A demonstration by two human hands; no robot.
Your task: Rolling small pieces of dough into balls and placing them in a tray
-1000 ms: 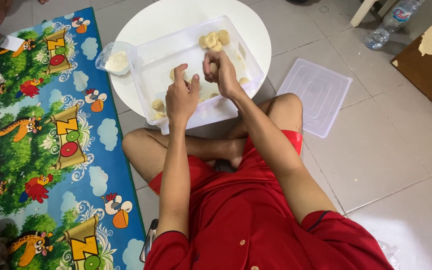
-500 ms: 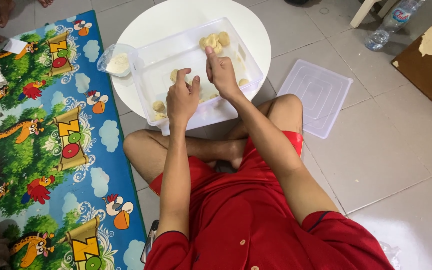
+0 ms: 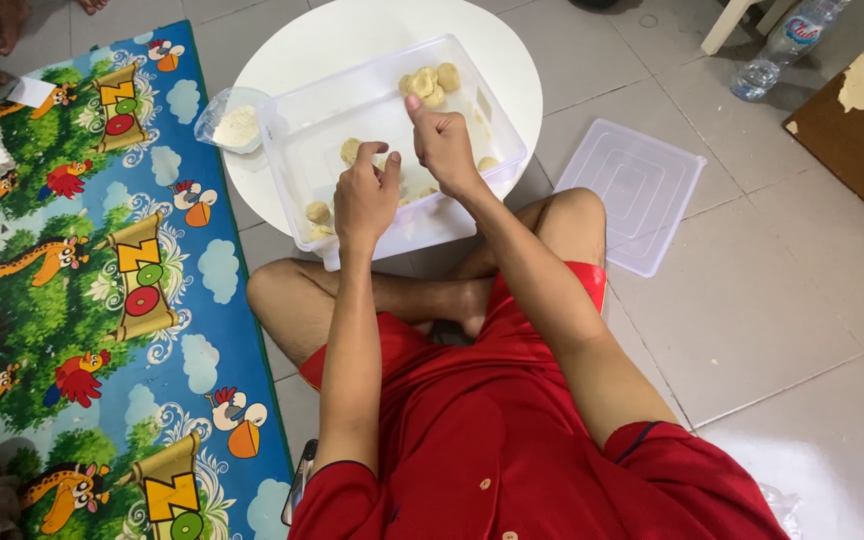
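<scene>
One clear tub (image 3: pixel 297 190) on the round white desk (image 3: pixel 512 70). Dough balls: three clustered at the far corner (image 3: pixel 428 84), one by the left hand (image 3: pixel 351 150), two at the near-left corner (image 3: pixel 318 213), one at the right wall (image 3: pixel 488 163). One small cup of flour (image 3: pixel 235 122), one lid (image 3: pixel 635 190) on the floor, one bottle (image 3: pixel 788 38). Left hand (image 3: pixel 365 198) and right hand (image 3: pixel 444 143) both sit further right than a second ago. Whatever they pinch is hidden between the fingers; both grips look clenched, contents unclear. Bottle is cut off.
</scene>
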